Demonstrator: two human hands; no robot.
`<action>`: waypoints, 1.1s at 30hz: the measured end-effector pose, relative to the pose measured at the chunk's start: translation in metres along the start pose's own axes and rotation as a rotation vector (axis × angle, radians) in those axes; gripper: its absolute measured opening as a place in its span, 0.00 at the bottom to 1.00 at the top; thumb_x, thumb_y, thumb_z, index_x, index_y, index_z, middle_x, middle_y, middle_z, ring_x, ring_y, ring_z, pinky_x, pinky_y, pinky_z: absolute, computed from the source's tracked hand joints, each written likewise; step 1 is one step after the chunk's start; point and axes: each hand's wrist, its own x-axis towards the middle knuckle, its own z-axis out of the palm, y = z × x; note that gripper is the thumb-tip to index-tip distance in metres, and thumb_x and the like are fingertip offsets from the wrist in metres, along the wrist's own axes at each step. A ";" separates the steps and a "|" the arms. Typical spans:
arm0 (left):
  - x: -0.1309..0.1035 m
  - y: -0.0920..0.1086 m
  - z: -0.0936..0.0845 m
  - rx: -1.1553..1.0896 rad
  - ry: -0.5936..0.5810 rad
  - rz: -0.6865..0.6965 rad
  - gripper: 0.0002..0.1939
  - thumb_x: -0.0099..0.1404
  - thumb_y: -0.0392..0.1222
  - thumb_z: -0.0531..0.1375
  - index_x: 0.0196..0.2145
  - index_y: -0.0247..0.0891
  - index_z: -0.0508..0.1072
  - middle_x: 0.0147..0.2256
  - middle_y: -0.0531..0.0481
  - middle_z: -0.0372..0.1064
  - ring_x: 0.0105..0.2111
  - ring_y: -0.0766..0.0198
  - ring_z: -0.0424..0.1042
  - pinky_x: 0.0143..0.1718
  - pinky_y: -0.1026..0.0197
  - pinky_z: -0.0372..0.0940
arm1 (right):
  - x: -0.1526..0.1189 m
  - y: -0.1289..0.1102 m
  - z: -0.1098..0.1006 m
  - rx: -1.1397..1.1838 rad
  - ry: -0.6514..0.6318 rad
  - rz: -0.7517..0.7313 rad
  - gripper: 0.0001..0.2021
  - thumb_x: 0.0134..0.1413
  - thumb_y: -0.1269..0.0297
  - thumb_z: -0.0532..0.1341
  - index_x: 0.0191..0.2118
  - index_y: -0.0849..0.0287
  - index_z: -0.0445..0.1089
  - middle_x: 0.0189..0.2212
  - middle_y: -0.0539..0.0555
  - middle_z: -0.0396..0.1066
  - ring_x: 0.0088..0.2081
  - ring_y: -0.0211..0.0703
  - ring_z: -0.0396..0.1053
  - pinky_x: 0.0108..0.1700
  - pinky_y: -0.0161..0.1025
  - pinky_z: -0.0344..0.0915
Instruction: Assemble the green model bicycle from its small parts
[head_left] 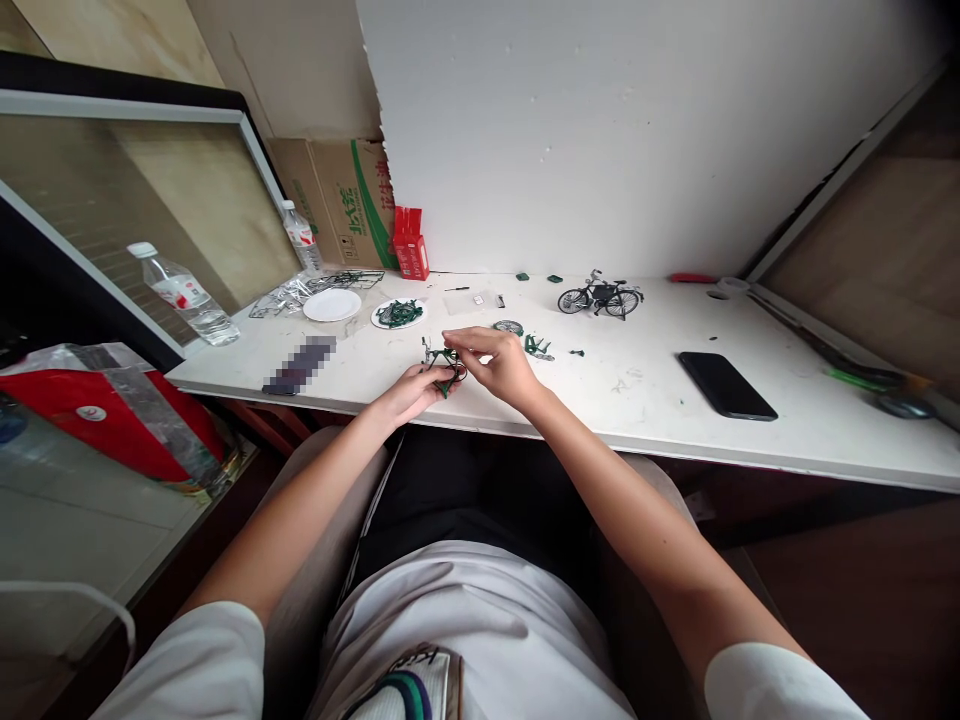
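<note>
Near the front edge of the white table, my left hand (420,390) is closed around a partly built green model bicycle (444,383). My right hand (491,362) arches over it from the right, thumb and fingertips brought together at the upper part of the model. What those fingertips pinch, if anything, is too small to make out. Just behind my right hand lies a model wheel (508,327), with loose green parts (537,346) beside it. A white plate of green parts (400,315) sits behind my left hand.
A dark assembled model bicycle (600,297) stands at the back right, with a black phone (726,386) nearer the front. An empty white plate (332,305), plastic wrapping (289,295), water bottles (187,300), a red box (410,245) and a carton (337,200) are at the left.
</note>
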 end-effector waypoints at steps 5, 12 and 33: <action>0.000 -0.001 -0.001 0.007 -0.002 -0.011 0.09 0.55 0.35 0.74 0.36 0.32 0.83 0.40 0.41 0.80 0.41 0.59 0.76 0.45 0.57 0.64 | -0.002 0.002 0.003 0.034 0.058 0.075 0.12 0.64 0.57 0.69 0.47 0.57 0.84 0.42 0.57 0.84 0.38 0.45 0.82 0.42 0.39 0.80; 0.000 0.001 0.000 0.033 0.009 -0.026 0.09 0.55 0.36 0.75 0.35 0.32 0.83 0.38 0.41 0.80 0.41 0.59 0.75 0.44 0.58 0.64 | -0.001 -0.004 0.000 -0.047 0.056 0.069 0.11 0.66 0.57 0.67 0.42 0.57 0.85 0.41 0.57 0.84 0.40 0.47 0.82 0.43 0.40 0.79; -0.002 0.002 0.003 0.029 0.033 -0.024 0.08 0.55 0.36 0.75 0.32 0.32 0.83 0.36 0.43 0.80 0.40 0.61 0.75 0.45 0.58 0.64 | -0.001 -0.001 0.002 0.062 -0.014 0.092 0.14 0.68 0.57 0.64 0.50 0.57 0.83 0.45 0.59 0.83 0.43 0.46 0.81 0.43 0.39 0.78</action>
